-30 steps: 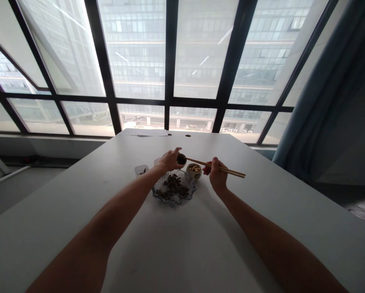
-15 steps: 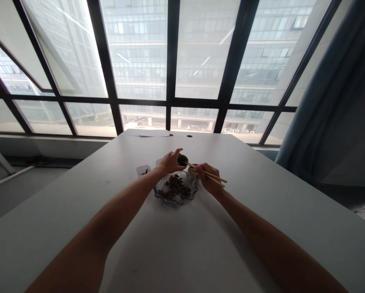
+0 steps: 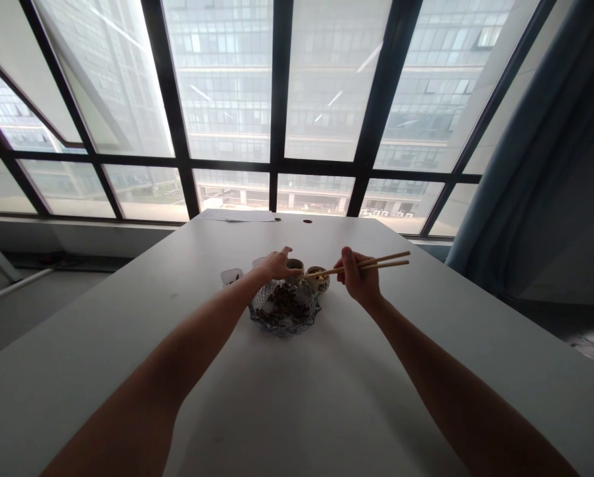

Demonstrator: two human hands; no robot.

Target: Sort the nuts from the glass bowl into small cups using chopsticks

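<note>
My left hand point(image 3: 275, 265) is curled round the left side of a small round cup point(image 3: 295, 266), just behind a clear glass bowl point(image 3: 284, 328) with a scalloped rim. Dark brown elongated pieces point(image 3: 285, 301) lie in the bowl. In my right hand point(image 3: 359, 277) is a pair of wooden chopsticks point(image 3: 386, 261), their tips pointing left over the bowl's far rim. A second small cup point(image 3: 318, 281), pale with dark markings and light contents, stands at the bowl's right, below the chopsticks. What the first cup holds cannot be made out.
A small clear container point(image 3: 231, 275) with something dark in it stands left of the bowl, and another pale container point(image 3: 258, 263) is partly behind my left hand. Papers point(image 3: 237, 215) lie at the white table's point(image 3: 287, 411) far edge, by the windows. A blue curtain point(image 3: 500, 172) hangs right.
The cup in my left hand has gone from tilted, its dark inside facing me, to upright and lower. My right hand has drawn right, taking the chopsticks out of it.
</note>
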